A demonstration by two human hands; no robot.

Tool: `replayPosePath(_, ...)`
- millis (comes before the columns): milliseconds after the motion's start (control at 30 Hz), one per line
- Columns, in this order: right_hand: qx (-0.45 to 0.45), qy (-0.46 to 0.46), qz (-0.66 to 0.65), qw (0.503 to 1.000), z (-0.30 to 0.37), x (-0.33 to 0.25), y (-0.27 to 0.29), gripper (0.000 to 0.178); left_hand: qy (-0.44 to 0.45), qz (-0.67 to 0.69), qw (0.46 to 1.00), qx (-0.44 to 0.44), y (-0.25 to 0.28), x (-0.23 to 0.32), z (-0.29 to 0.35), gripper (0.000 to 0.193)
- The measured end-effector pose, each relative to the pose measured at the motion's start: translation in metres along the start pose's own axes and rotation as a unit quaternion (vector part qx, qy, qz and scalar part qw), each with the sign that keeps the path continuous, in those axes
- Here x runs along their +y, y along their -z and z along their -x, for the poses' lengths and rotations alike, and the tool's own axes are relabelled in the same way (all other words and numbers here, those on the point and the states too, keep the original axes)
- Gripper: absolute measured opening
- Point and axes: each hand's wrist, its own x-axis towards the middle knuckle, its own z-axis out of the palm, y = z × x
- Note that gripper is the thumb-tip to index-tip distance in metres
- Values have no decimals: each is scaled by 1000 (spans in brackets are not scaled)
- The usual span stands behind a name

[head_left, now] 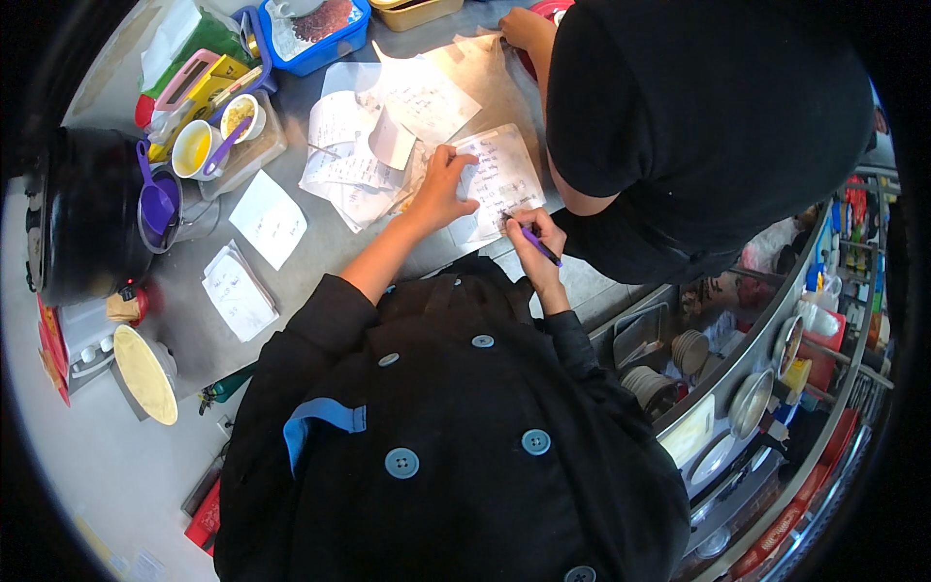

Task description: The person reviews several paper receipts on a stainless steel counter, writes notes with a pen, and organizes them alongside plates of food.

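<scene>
My right hand [535,242] grips a purple pen [549,254], its tip on a handwritten sheet of paper [504,160] near the table's front edge. Fingers apart, my left hand [441,197] rests at the sheet's left side, thumb and forefinger spread on the paper. Beyond it, more handwritten papers [339,136] lie in a loose, overlapping pile, some curled. Under part of the pile is a brown paper sheet [499,82]. To the left lie a single white note [270,221] and a small stack of notes [238,291].
A person in black [708,126] stands close on the right, one hand at the far edge. White tubs [194,150], a purple scoop [155,199] and a black pot [92,213] stand left. A blue container [320,44] sits behind; a rack with pans [752,403] is right.
</scene>
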Motion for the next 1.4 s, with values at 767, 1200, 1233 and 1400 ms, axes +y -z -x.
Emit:
replayPosePath(767, -51, 168, 134, 975, -6, -51, 7, 21, 56, 229, 955, 178, 83, 63, -2, 28)
replayPosePath(1200, -73, 20, -324, 943, -69, -142, -60, 29, 88, 312, 926, 195, 143, 77, 30, 27)
replayPosePath(1233, -70, 26, -303, 950, -71, -143, -62, 28, 94, 302, 928, 199, 145, 78, 30, 26)
replayPosePath(1400, -60, 44, -221, 972, -78, -141, -66, 23, 104, 276, 929, 222, 153, 81, 26, 22)
